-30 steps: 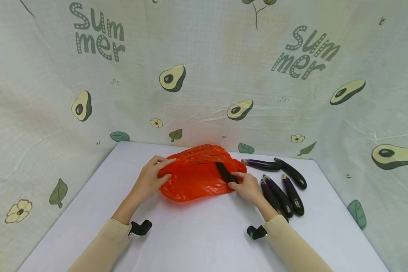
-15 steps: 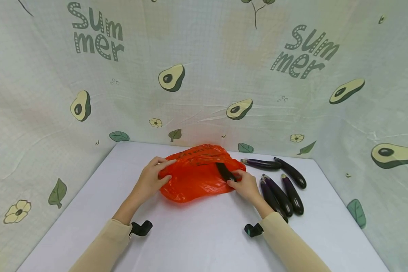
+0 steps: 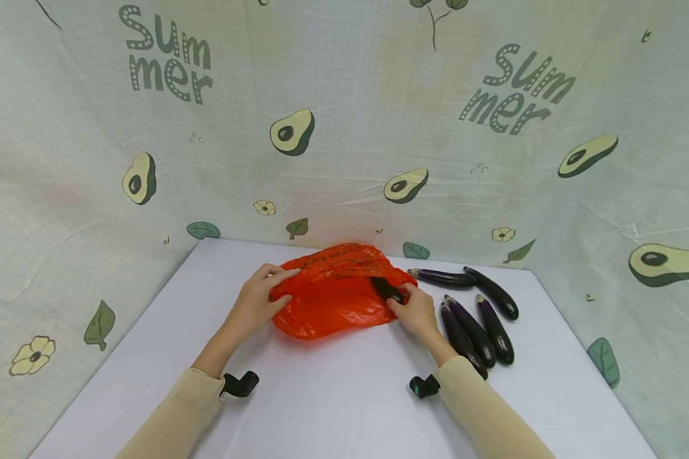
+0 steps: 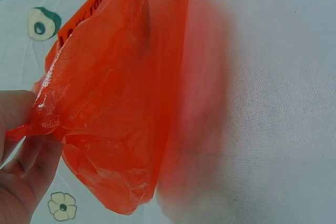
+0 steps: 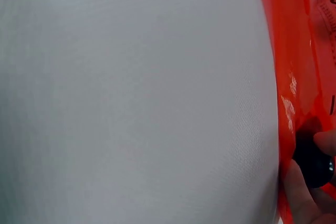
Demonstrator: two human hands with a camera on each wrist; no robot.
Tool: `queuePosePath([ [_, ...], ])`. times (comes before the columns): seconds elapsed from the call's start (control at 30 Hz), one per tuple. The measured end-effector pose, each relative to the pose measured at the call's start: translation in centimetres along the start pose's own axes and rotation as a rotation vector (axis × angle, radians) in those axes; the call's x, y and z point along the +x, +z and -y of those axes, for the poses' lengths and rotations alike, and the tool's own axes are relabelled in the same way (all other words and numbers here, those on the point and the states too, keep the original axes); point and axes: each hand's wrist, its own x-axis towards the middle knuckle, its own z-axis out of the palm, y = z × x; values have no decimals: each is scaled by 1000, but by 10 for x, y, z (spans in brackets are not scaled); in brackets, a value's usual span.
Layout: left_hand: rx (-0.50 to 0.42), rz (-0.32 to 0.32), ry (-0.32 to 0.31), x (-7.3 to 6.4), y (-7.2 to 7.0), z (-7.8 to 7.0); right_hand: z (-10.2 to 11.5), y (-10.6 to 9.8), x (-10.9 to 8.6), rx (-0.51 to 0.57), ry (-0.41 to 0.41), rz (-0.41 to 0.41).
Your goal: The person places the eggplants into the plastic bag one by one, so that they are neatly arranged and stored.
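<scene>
A red plastic bag [image 3: 327,309] with dark printing lies at the back middle of the table, its mouth spread. On its left side, my left hand [image 3: 255,296] pinches the bag's edge between thumb and fingers; the left wrist view shows the film [image 4: 113,82] bunched in that grip. My right hand [image 3: 418,313] is at the bag's right side and grips the end of a dark eggplant [image 3: 383,289]. The eggplant lies within the bag's mouth, its far end hidden by the upper film. In the right wrist view, thumb and fingers surround its rounded, glossy end [image 5: 314,163].
To the right of the bag lie several more eggplants: one sideways [image 3: 444,278] at the back, one slanted [image 3: 494,296] beside it, and a group [image 3: 472,333] closer in. A cloth printed with avocados [image 3: 344,159] hangs behind and beside the white table [image 3: 333,401].
My right hand has shifted slightly forward with the eggplant, and less of it shows in the bag's mouth. The left hand keeps its pinch on the bag in about the same spot.
</scene>
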Motion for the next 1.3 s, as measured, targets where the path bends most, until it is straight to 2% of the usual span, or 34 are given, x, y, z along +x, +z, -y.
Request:
queuePosePath([
  [0.27, -12, 17, -46, 0, 0, -2, 0, -2, 0, 6, -20, -12],
  [0.77, -17, 13, -29, 1, 0, -3, 6, -16, -11, 23, -21, 34],
  [1.03, -14, 9, -18, 1, 0, -1, 7, -44, -19, 27, -76, 44],
  [1.13, -14, 10, -19, 0, 1, -1, 5, -61, -20, 21, -123, 42],
  [1.3, -12, 13, -28, -1, 0, 0, 0, -93, -19, -18, -148, 28],
])
